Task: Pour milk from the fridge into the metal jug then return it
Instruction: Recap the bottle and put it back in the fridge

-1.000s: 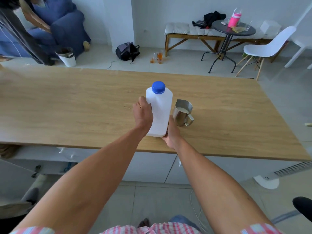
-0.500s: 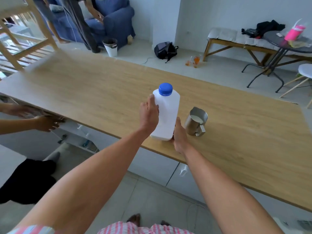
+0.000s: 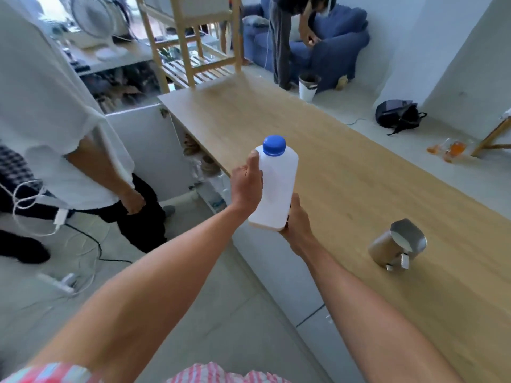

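I hold a white plastic milk bottle [image 3: 277, 189] with a blue screw cap [image 3: 274, 145], upright and lifted off the table, over the table's near-left edge. My left hand [image 3: 247, 183] wraps its left side near the top. My right hand [image 3: 297, 226] supports its bottom right corner. The metal jug [image 3: 396, 244] stands on the wooden table [image 3: 345, 172] to the right of the bottle, handle toward me, with white milk inside. No fridge can be made out.
A person in a white shirt [image 3: 52, 128] stands close on the left with cables on the floor. An open white cabinet door [image 3: 149, 150] sits under the table's left end. Another person [image 3: 290, 37] bends by a blue sofa beyond the table.
The bottle has been lifted off the table and carried left, away from the jug. My view has swung left, bringing the standing person and the cabinet into sight.
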Available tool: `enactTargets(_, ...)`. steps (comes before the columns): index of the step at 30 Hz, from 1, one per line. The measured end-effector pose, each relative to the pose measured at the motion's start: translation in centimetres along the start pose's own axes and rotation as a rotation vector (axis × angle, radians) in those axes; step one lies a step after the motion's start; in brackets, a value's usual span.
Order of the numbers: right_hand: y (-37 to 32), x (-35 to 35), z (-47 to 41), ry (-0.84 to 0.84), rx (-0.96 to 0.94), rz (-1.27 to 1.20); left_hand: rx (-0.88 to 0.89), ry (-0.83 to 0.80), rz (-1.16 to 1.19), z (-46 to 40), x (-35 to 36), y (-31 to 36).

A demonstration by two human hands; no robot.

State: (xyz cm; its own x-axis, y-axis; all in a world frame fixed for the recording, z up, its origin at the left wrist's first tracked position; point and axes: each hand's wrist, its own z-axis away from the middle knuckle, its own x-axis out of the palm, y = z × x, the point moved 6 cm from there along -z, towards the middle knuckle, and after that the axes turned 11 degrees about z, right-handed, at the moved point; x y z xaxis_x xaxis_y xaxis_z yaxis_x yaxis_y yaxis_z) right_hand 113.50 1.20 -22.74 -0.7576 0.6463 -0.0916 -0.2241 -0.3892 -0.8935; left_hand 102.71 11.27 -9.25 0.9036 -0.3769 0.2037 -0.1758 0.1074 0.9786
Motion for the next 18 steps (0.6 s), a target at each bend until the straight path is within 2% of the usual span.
enactTargets(8, -3.3, 14.9, 3.3, -0.257, -0.123, 0.184, 0.121, 0.263, -0.025, -0.2, -15.0, 4.8)
enactTargets(13, -3.2, 25.6, 5.8, -0.336, -0.168, 0.246, 0.187, 0.403, -0.047, 1.7, -26.0, 8.0)
enactTargets(18, -2.5, 36.9, 10.4, -0.468, -0.123, 0.251, 0.216, 0.554, -0.013, 5.0, -37.5, 11.1)
